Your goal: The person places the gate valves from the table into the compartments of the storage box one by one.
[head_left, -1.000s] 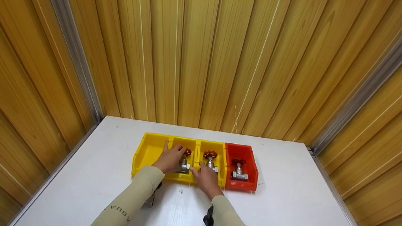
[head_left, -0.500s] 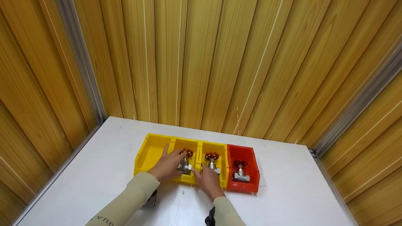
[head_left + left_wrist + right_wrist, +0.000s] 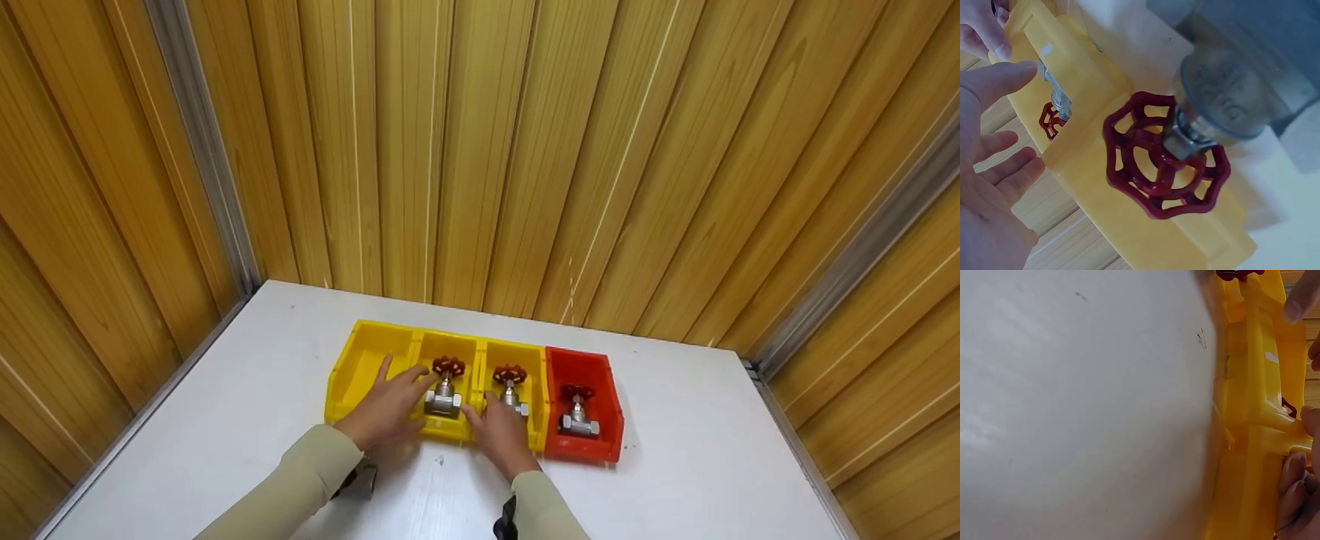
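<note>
My left hand (image 3: pixel 386 409) is just left of a metal valve with a red handwheel (image 3: pixel 444 401), its fingers spread and holding nothing. That valve stands in a middle yellow bin (image 3: pixel 442 429). My right hand (image 3: pixel 501 436) grips the front of the divider between two yellow bins, thumb on one side and fingers (image 3: pixel 1293 478) on the other. Behind it, a second valve (image 3: pixel 510 375) is partly covered by the hand. In the left wrist view another valve (image 3: pixel 1165 154) looms close to the camera; in the head view the left forearm hides most of it.
A red bin (image 3: pixel 581 450) at the right end of the row contains a valve (image 3: pixel 579 425). The leftmost yellow bin (image 3: pixel 364 364) shows a bare floor. All stand on a white table (image 3: pixel 690 442), before a wood-patterned wall (image 3: pixel 480 150).
My left hand has drawn back left and toward me, off the valve in the middle yellow bin, uncovering its handwheel and body. The right hand stays at the divider.
</note>
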A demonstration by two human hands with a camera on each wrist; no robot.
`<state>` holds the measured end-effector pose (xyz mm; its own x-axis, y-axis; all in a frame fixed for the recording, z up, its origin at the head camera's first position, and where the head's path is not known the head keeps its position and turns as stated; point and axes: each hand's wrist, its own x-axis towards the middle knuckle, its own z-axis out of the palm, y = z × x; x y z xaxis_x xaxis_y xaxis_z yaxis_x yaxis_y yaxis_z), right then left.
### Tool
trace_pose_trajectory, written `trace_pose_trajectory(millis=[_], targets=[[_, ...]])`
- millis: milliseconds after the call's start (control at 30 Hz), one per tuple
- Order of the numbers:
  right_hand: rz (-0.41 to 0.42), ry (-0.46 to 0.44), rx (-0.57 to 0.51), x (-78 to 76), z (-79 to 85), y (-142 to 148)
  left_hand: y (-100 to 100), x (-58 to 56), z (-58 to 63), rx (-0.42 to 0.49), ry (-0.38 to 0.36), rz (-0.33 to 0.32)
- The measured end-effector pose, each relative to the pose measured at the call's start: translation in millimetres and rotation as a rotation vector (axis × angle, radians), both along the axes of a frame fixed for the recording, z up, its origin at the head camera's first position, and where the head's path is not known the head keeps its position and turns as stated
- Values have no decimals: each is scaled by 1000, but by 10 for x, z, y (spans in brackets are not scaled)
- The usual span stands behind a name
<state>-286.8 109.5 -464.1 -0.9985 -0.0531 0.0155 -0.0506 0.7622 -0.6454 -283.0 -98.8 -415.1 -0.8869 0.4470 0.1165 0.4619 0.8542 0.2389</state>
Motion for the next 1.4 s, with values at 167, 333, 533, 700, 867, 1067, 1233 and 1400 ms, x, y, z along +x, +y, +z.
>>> trace_pose_trajectory(millis=[167,333,533,700,867,1067,1233,1400], targets=[[-3,-6,-31,-15,8,20,-44,80,6,-1,-2,-3],[21,-43,-113,-28,59,47,-100,174,4,-2,8,0],[47,-15,-192,-22,147,34,-201,258,-15,23,20,4],[41,64,-213,-23,209,-26,-282,306,-34,44,-22,20],[66,121,-237,-23,256,-116,-353,343,-55,40,-9,12],[121,81,-276,6,286,-215,-409,387,-76,59,-41,19],[155,49,-280,28,279,-268,-450,423,-93,43,-81,21],[167,14,-277,41,266,-305,-505,463,-116,26,-104,13]])
